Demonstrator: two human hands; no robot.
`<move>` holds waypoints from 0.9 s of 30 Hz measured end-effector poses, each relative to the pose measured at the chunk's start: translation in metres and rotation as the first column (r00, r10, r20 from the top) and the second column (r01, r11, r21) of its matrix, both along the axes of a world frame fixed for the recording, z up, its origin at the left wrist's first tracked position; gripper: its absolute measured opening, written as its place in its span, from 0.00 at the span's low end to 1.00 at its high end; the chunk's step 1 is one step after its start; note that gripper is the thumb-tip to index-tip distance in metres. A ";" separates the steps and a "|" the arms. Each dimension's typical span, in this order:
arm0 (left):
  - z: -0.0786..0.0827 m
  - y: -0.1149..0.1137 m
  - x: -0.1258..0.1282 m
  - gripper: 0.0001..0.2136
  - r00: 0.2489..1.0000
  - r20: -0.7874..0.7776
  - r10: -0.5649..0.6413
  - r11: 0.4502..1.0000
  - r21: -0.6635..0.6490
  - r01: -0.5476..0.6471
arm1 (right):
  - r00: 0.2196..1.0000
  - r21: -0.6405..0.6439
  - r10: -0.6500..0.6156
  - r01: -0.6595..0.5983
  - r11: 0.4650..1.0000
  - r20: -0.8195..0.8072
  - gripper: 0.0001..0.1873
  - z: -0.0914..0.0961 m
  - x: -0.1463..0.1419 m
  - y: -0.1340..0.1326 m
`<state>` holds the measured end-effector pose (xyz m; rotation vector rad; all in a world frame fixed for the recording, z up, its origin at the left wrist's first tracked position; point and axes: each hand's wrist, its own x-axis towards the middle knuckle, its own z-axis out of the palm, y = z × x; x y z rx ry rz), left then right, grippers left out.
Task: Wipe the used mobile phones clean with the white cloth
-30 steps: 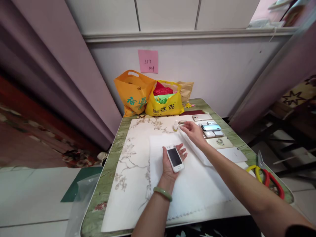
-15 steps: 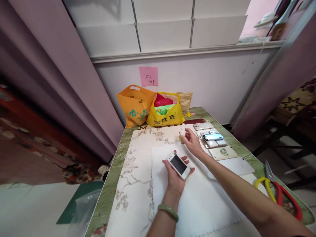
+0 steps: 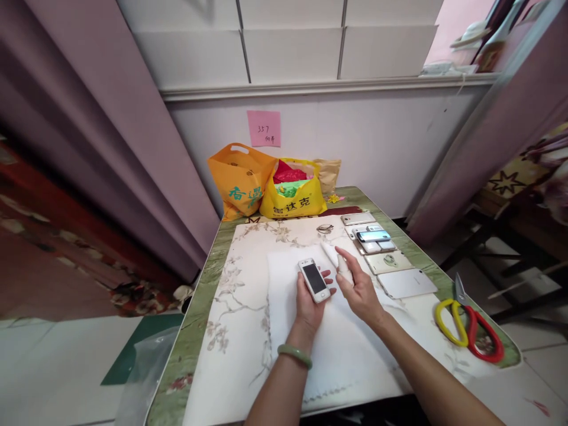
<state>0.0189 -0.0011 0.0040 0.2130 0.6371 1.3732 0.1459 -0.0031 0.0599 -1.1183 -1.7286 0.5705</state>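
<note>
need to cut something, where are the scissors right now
In the head view the scissors, with yellow and red handles, lie near the table's right edge, right of the white tablet.

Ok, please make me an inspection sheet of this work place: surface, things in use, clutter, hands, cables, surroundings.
Surface: green marbled table covered by a flowered sheet, with a white cloth on top.
Things in use: small white phone, screen dark; small white bottle.
Clutter: row of phones at the right edge; scissors with yellow and red handles; orange bag and yellow bag at the far end; a small metal object, too small to identify.
Hands: left hand holds the phone over the cloth; right hand grips the bottle beside it.
Cables: nothing seen.
Surroundings: pink note on the wall; purple curtains on both sides.
</note>
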 end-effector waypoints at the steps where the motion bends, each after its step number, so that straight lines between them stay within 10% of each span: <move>1: -0.001 -0.001 0.001 0.23 1.000 0.001 0.008 1.000 0.012 -0.008 | 0.996 0.060 -0.038 0.034 0.998 0.076 0.28 -0.003 0.001 -0.003; 27: -0.002 -0.007 0.002 0.17 0.997 0.049 0.065 0.992 -0.110 -0.059 | 0.937 0.114 -0.094 0.059 0.992 0.336 0.30 -0.029 -0.011 -0.017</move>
